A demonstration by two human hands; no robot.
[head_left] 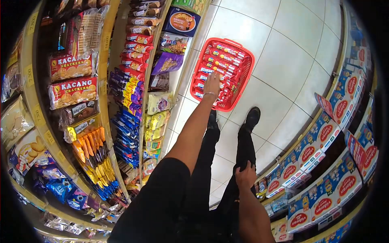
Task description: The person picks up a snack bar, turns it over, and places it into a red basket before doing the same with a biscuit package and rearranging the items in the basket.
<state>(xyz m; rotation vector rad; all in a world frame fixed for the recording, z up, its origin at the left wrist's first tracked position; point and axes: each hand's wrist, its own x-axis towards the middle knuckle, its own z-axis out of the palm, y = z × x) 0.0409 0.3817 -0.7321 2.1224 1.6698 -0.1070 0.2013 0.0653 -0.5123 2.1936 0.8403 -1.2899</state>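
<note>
My left hand [212,84] reaches down into a red plastic basket [251,67] on the floor, a thin band around its wrist. Its fingers stretch forward over the biscuit packs and touch them; no pack is seen lifted. Red Ritz packs [219,54] lie stacked in rows in the far half of the basket. Red and white Biskuat packs [199,85] fill the near half, partly hidden by the hand. My right hand [246,177] rests on my right leg near the knee, its fingers apart and holding nothing.
Shelves of biscuits stand close on the left, with Kacang crackers [74,90], Wafello packs [83,109] and a purple pack [167,63]. Vidoran boxes [323,205] line the right shelves. My shoes [252,119] stand on the white tiles [279,77] just before the basket.
</note>
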